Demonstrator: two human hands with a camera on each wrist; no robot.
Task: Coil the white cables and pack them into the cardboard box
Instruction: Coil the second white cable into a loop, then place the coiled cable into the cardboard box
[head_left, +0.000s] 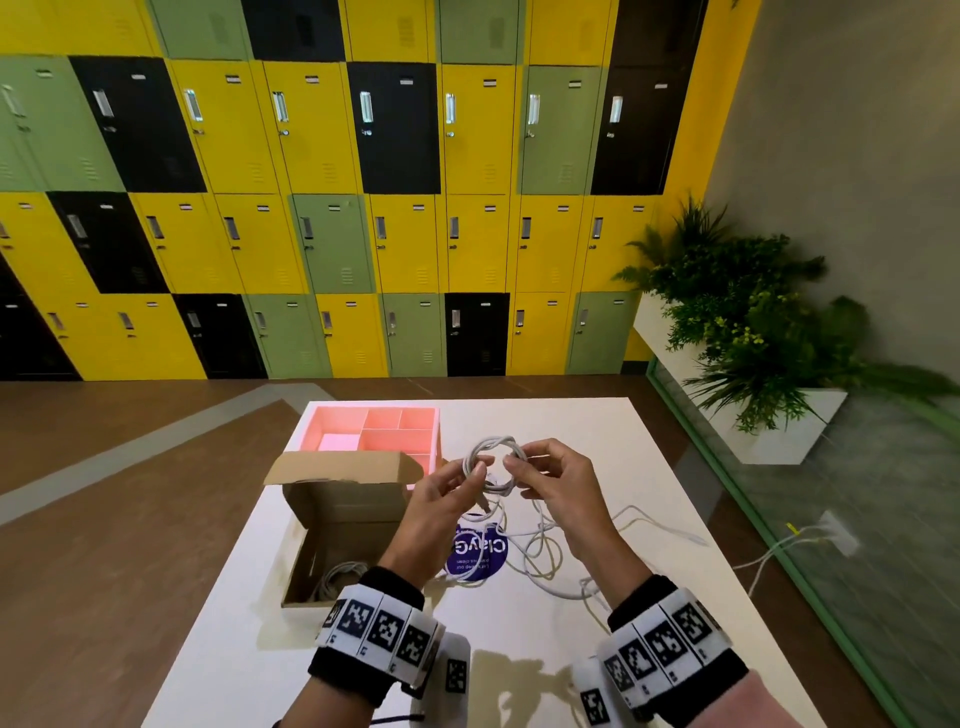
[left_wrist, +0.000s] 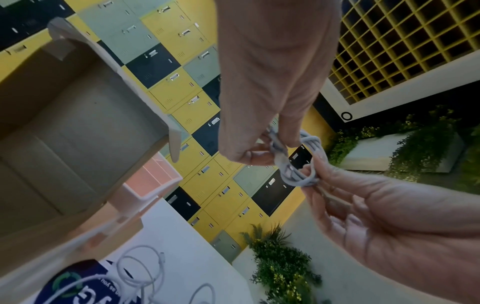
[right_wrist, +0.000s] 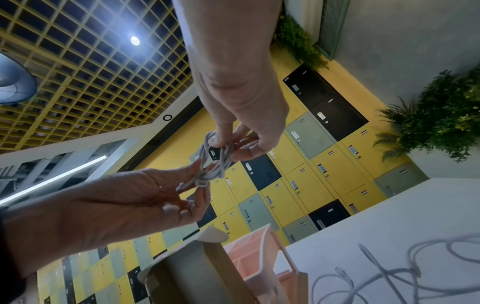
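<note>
At the centre of the head view, just above the white surface (head_left: 519, 649), both hands hold a small coil of white cable (head_left: 492, 460) up in the air between them. The left hand (head_left: 441, 493) pinches the coil's left side between thumb and fingertips; the right hand (head_left: 558, 480) pinches its right side, the other fingers loosely spread. In the right wrist view a plug end (right_wrist: 193, 183) sticks out of the bundle by the fingers, so the step in hand looks like finishing the coil: tucking or wrapping the last tail so the loops stay together.

To the lower left of the hands stands the open brown cardboard box (head_left: 337, 519), its lid flap raised, with one coiled cable (head_left: 340, 574) already lying in its bottom. Behind it sits a pink compartment tray (head_left: 374, 434). More loose white cables (head_left: 545, 556) sprawl on the surface below and right of the hands, partly over a round blue sticker (head_left: 475, 551).

The next move probably calls for securing the free end, then carrying the coil down and left into the box beside the one there, gripping firmly so the loops do not spring apart. The loose cables remain to be coiled after that.
</note>
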